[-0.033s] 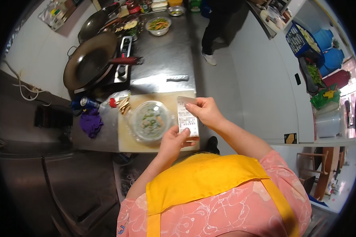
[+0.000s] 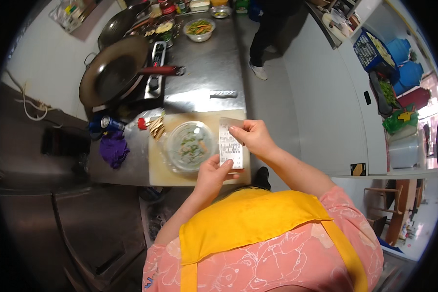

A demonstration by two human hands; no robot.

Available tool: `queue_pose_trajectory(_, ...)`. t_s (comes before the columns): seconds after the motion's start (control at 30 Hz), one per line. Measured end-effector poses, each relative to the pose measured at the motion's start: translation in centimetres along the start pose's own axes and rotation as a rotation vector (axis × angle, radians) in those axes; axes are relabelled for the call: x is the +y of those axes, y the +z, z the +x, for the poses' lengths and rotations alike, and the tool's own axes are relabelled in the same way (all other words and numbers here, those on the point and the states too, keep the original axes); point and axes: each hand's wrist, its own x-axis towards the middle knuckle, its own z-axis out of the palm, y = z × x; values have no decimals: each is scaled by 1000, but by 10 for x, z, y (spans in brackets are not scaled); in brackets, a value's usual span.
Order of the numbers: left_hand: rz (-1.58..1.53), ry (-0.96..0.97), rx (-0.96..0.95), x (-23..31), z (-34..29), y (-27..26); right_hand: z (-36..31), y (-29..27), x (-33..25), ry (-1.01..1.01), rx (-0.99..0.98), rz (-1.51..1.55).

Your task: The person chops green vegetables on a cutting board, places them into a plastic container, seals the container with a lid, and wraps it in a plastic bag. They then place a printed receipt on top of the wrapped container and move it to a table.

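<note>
A white printed paper slip [image 2: 230, 146] is stretched between my two hands, over the right side of the cutting board [image 2: 159, 176]. My left hand [image 2: 215, 173] pinches its lower end, thumb on top. At its upper end, my right hand [image 2: 253, 138] grips the slip between thumb and fingers. Just left of the slip, a round clear-lidded container [image 2: 191, 147] rests on the board. Through its lid show green and pale orange pieces of food. Beside it at the board's upper left lies a small heap of tan strips [image 2: 156, 127].
A wok [image 2: 114, 73] with a red-brown handle sits on a burner at the left. Past the board lies a knife [image 2: 223, 94]. Farther back stands a bowl of cut vegetables [image 2: 199, 29]. A purple cloth [image 2: 114, 150] lies at the left. Another person's legs [image 2: 263, 44] stand beyond the counter.
The counter and the things on it appear slightly farther right in the picture. Both hands keep the same hold on the paper slip.
</note>
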Motion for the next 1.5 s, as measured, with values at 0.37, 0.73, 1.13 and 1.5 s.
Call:
queue_pose_trajectory(0.37,827,581,429,-28,34,-148,62,129,63,-240,301,-678)
queue_pose_trajectory(0.73,482,102,296,-10,39,-150,20,144,73,-747,49,-1132)
queue_pose_trajectory(1.13,611,657,995,93,47,-382,13,137,78,-762,-32,-1184)
queue_pose_trajectory(1.5,1063,519,1055,150,106,-423,11,130,78,-626,-65,-1190)
